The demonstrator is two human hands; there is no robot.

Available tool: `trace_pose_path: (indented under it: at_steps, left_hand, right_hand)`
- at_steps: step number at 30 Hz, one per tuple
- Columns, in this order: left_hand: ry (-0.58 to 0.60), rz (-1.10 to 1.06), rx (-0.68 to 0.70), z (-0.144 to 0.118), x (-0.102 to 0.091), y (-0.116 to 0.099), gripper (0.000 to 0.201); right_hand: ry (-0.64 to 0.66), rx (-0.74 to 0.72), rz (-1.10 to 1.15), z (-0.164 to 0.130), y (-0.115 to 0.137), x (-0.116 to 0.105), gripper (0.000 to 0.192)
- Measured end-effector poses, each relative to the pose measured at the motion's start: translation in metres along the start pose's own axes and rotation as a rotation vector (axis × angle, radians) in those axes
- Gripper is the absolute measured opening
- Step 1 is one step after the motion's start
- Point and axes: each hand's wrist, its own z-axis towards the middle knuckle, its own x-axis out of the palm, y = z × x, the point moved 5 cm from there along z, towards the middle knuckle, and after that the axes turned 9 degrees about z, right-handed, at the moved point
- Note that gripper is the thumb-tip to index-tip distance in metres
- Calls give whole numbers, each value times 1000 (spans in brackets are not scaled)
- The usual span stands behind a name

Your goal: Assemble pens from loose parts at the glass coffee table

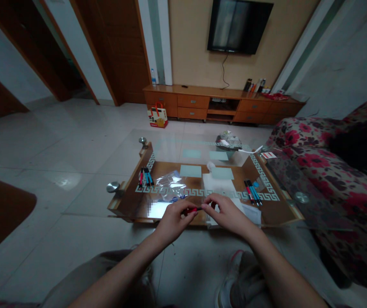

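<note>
at the bottom of the frame two bare forearms are reaching up from the lower edge, above the person's knees and a shoe on the tiled floor. just below the centre, the left hand (173,220) and the right hand (227,215) are meeting over the near edge of the glass tabletop (125,154). between them they are holding a red pen (192,210) lying level; each hand's grip is pinching closed on one end of it, left fingertips on the left end, right fingertips on the right.

just beyond the hands, a clear plastic bag (170,182) is lying on the tabletop left of centre, and white paper (219,185) is lying right of centre. further left, a small group of pens (145,176) is resting near the patterned border; a second group of pens (252,191) is resting to the right. a floral sofa (327,171) is filling the right side of the frame. toward the top, a wooden cabinet (222,104) is standing along the far wall, with a television (238,25) hanging above it and a gift bag (157,116) sitting on the floor at its left end.
</note>
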Motion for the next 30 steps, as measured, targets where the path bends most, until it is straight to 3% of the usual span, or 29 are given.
trace_pose_path:
  at_steps: [4,8,11,14,18,24,30]
  left_hand:
    - [0,5,-1,0,1,1,15]
    - [8,-8,6,-1,2,2,15]
    - [8,-4,1,-1,3,3,15]
    - [8,-2,5,-1,4,3,16]
    - [17,-1,15,-1,5,3,17]
    - [5,7,10,0,5,4,19]
    - [35,9,24,-1,6,4,18]
  right_hand:
    - [8,-7,0,0,2,0,13]
    - [30,-17,-53,-1,3,1,29]
    - [28,-10,-50,-2,1,1,13]
    - [42,-17,-61,-2,0,2,11]
    - [59,-26,-105,-2,0,3,26]
    - [70,-48,-74,-3,6,2,11]
    - [97,-72,-112,-3,6,4,15]
